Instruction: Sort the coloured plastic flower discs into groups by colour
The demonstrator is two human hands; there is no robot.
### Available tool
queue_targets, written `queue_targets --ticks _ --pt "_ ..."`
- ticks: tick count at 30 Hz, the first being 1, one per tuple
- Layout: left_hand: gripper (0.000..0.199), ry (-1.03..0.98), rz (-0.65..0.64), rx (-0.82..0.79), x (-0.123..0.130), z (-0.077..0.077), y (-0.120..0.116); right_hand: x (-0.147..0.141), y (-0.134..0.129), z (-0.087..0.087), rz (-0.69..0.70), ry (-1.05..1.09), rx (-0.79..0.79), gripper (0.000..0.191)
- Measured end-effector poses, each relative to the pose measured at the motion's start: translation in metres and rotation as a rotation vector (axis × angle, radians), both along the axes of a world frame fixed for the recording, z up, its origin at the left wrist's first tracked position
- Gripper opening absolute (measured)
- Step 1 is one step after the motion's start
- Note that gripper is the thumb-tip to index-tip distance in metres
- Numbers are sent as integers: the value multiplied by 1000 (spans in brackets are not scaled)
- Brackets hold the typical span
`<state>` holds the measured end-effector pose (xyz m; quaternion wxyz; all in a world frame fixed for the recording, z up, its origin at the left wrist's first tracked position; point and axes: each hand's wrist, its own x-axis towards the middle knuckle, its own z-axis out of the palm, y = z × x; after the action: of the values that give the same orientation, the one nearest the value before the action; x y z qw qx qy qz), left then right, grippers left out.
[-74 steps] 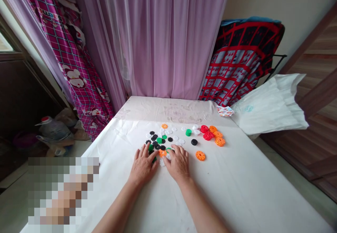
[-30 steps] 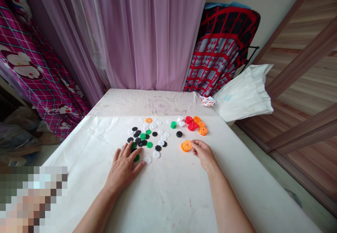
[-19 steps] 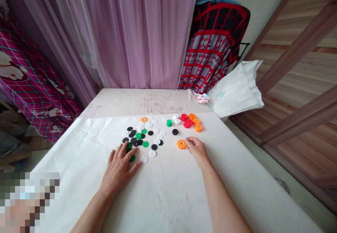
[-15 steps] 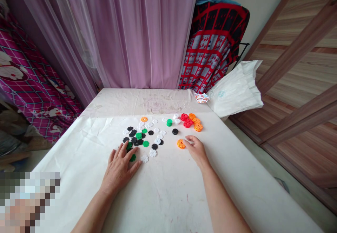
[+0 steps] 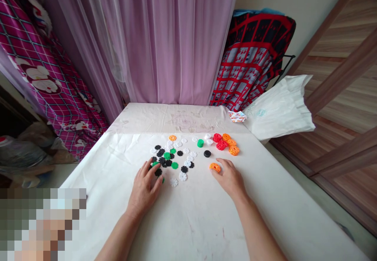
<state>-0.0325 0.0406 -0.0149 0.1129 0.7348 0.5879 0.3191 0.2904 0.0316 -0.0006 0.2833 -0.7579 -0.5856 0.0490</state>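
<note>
My left hand (image 5: 146,183) rests with fingers apart at the near left edge of a loose spread of black, green and white notched discs. Its fingertips touch or cover a green disc (image 5: 155,164) and lie beside a black one (image 5: 158,172). My right hand (image 5: 231,176) has its thumb and fingers apart around the near side of a small orange stack (image 5: 215,168), which sits on the table. Beyond it stand a black stack (image 5: 207,153), a green stack (image 5: 200,143), white discs (image 5: 209,139), red stacks (image 5: 222,145) and orange stacks (image 5: 234,150).
The discs lie on a white-covered table (image 5: 188,217). A single orange disc (image 5: 172,138) is at the back of the spread. A small patterned paper box (image 5: 237,116) and a white bag (image 5: 281,107) are at the back right corner. Curtains (image 5: 176,41) hang behind.
The whole view has shifted, so the table appears further right. My left hand has shifted slightly among the discs, uncovering a black one. My right thumb now lies at the near side of the orange stack.
</note>
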Motion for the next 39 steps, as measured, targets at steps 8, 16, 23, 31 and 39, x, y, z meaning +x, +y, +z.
queue_targets --ticks 8,16,23,31,39 --pt "36 -483 284 -22 -17 -5 16 -80 94 42 415 -118 -30 29" --pt "36 -567 279 -28 -15 -11 15 -132 187 38 498 -237 -307 32" --pt "36 -547 276 -54 -14 -9 14 -134 198 38 390 -125 -317 27" --pt "36 -511 275 -52 -13 -1 14 -47 93 31 230 507 95 36" --pt "37 -413 292 -65 -17 0 17 32 13 5 -65 697 75 39"
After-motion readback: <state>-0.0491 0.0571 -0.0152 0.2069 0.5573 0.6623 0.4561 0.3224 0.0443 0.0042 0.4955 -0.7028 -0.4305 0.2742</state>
